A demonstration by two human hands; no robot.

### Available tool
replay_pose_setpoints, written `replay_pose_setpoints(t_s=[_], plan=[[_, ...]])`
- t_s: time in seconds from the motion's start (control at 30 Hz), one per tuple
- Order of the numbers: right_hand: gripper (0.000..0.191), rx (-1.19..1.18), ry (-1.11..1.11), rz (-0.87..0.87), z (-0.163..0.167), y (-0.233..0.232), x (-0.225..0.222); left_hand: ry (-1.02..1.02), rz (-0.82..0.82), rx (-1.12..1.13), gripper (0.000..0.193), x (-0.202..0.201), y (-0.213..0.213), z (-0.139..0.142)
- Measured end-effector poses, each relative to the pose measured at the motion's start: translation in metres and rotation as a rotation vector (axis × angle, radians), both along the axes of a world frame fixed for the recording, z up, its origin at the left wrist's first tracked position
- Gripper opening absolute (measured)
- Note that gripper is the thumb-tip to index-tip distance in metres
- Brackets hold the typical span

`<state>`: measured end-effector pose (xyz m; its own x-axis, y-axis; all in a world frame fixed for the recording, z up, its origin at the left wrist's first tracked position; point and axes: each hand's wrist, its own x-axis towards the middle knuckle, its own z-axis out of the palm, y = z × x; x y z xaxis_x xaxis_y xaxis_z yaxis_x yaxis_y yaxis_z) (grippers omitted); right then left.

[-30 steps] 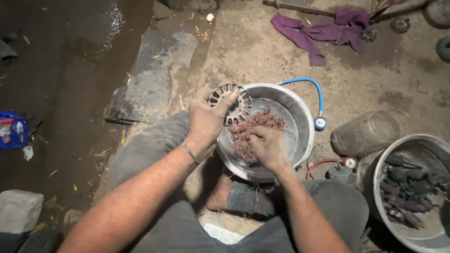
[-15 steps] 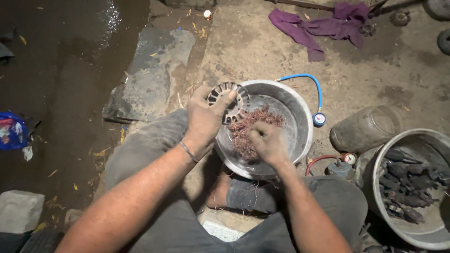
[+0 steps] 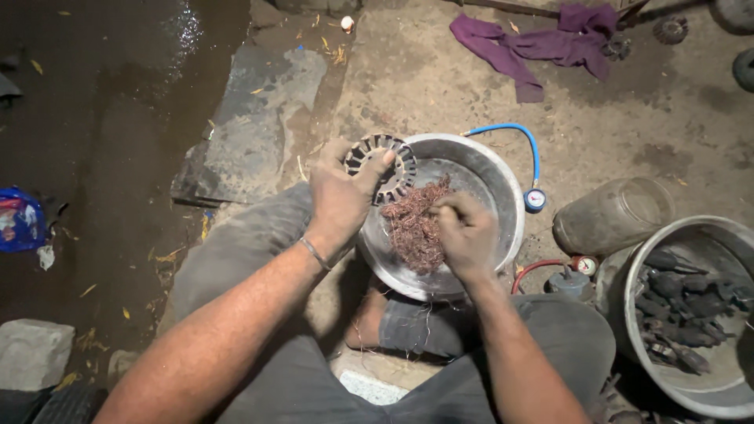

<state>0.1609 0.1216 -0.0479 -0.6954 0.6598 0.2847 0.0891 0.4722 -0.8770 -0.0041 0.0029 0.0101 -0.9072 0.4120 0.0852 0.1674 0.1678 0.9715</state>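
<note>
Two hands: left hand (image 3: 339, 198) grips stator (image 3: 383, 166); right hand (image 3: 465, 235) on copper wire (image 3: 413, 228).

Both bare forearms reach forward from bent knees; left hand (image 3: 342, 196) curled in a grip, thumb up; right hand (image 3: 463, 235) fisted, knuckles up, fingers pinched.

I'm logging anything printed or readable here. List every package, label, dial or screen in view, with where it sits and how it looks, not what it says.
Blue packet: far left on the dark floor, crumpled, blue with red and white print.
Gauge on the blue hose: right of the metal bowl, small and round, white face with red.
Second gauge: beside the red hose, lower right, round, pale face.
No screens or signs.
</note>
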Motion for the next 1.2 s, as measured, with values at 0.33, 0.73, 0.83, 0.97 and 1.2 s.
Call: replay_pose_setpoints(t_s=[0.33,0.73,0.83,0.97,1.2], plan=[[0.021,-0.099,0.016,0.195,0.019,-0.024,0.0,0.009,-0.001,0.023,0.029,0.005,0.001,0.002],[0.016,-0.068,-0.004,-0.054,0.006,0.0,0.006,0.014,0.025,0.058,0.029,-0.003,0.002,-0.003],[0.015,-0.001,-0.167,0.019,0.007,-0.002,-0.006,-0.01,0.013,0.062,0.029,-0.004,0.0,-0.004],[0.025,0.065,-0.022,0.136,0.01,-0.015,-0.013,0.018,0.025,0.02,0.031,0.004,-0.001,-0.006],[0.021,-0.171,0.036,0.041,0.02,-0.024,0.008,0.129,-0.018,-0.033,0.031,0.007,-0.002,0.004]])
